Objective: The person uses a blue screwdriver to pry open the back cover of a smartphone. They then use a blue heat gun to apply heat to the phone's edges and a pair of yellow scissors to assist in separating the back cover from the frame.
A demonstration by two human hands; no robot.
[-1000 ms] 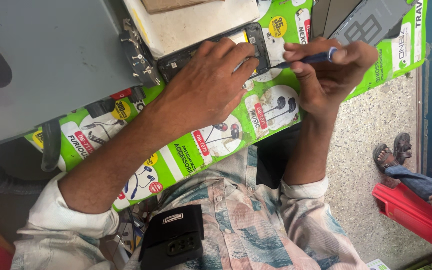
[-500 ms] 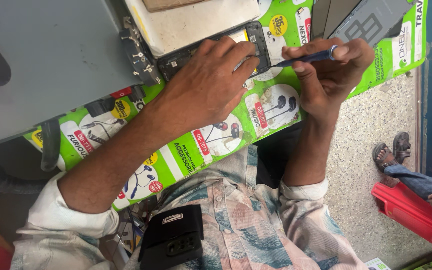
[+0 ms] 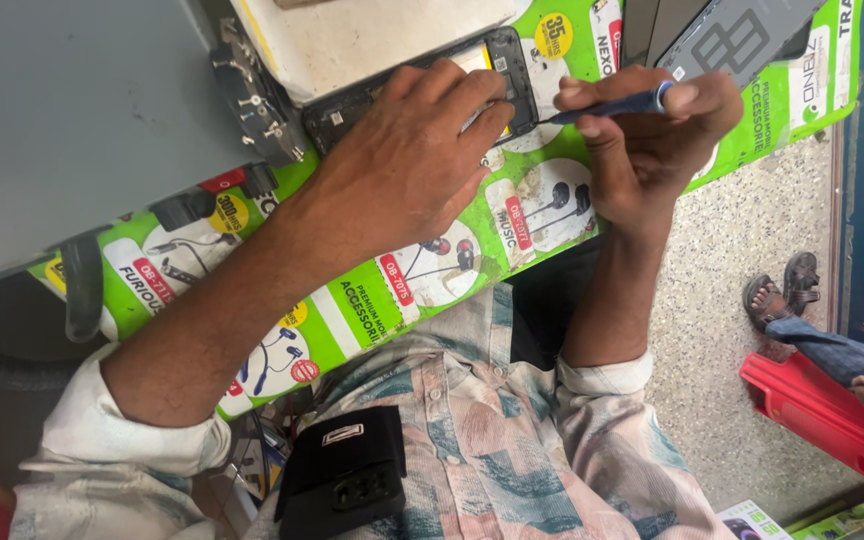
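Note:
An opened black phone (image 3: 500, 62) lies on a green printed mat (image 3: 372, 300) at the top of the head view. My left hand (image 3: 407, 165) presses down on the phone and covers most of it. My right hand (image 3: 652, 140) grips a small blue-handled screwdriver (image 3: 612, 103), whose thin tip points left at the phone's right edge. A white pad (image 3: 372, 35) sits just beyond the phone.
A grey box (image 3: 82, 110) fills the upper left. A dark grey case (image 3: 742, 35) lies at top right. A black pouch (image 3: 344, 475) rests on my lap. Another person's sandalled foot (image 3: 782, 290) and a red stool (image 3: 812, 410) are on the speckled floor at right.
My right hand has tilted the screwdriver slightly, raising its handle end. My left hand stays on the phone.

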